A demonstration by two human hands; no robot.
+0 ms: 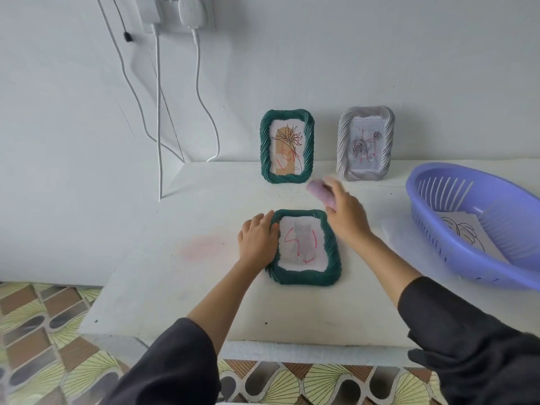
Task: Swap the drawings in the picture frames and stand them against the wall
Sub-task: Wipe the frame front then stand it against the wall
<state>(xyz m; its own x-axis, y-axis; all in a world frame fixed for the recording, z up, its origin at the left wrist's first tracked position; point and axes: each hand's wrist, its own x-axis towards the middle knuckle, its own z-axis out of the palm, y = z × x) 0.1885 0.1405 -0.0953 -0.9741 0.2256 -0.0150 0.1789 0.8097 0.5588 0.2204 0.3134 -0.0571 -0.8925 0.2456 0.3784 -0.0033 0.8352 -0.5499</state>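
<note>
A green picture frame (309, 274) lies flat on the white table (163, 287), face up, with red marks on its glass. My left hand (257, 241) rests on the frame's left edge, fingers touching the rim. My right hand (344, 213) hovers above the frame's upper right corner and grips a pale purple cloth (321, 192), blurred by motion. Two more frames stand against the wall: a green one (264, 147) with a flower drawing and red marks, and a grey one (343, 147) with a rose drawing.
A purple plastic basket (432, 182) sits at the right of the table, with a line drawing on paper (464, 233) inside. White cables (159, 112) hang from wall sockets at the left. A faint pink stain (201, 248) marks the tabletop. Patterned floor lies below.
</note>
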